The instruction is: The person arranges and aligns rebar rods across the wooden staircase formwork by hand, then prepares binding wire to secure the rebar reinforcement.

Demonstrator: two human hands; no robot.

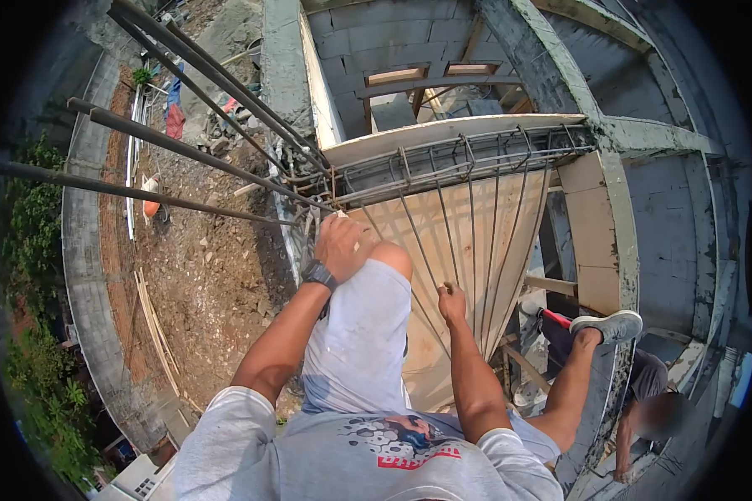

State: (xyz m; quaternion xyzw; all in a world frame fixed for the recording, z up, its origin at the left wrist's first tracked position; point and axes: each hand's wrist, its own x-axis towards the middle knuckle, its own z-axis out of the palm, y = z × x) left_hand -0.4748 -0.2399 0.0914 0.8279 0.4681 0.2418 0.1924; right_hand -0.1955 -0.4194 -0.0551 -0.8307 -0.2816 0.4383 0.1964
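My left hand (342,245), with a dark watch (316,273) on its wrist, is beside my bent knee at the base of the upright steel bars (200,154). Its fingers are curled, and what they grip, if anything, is hidden. Over the plywood sheet (426,219), my right hand (452,304) is closed around a small brownish thing that I cannot make out. Several thin steel rods (471,242) fan out across the plywood near this hand. Just beyond both hands lies a rebar cage (468,156) with stirrups, set between form boards.
Rocky ground (217,275) lies far below on the left. Concrete beams (551,58) frame the opening ahead. My shoe (608,326) is on the beam at right. Below it a co-worker (643,380) bends down. An orange-and-white object (150,196) stands on the ground.
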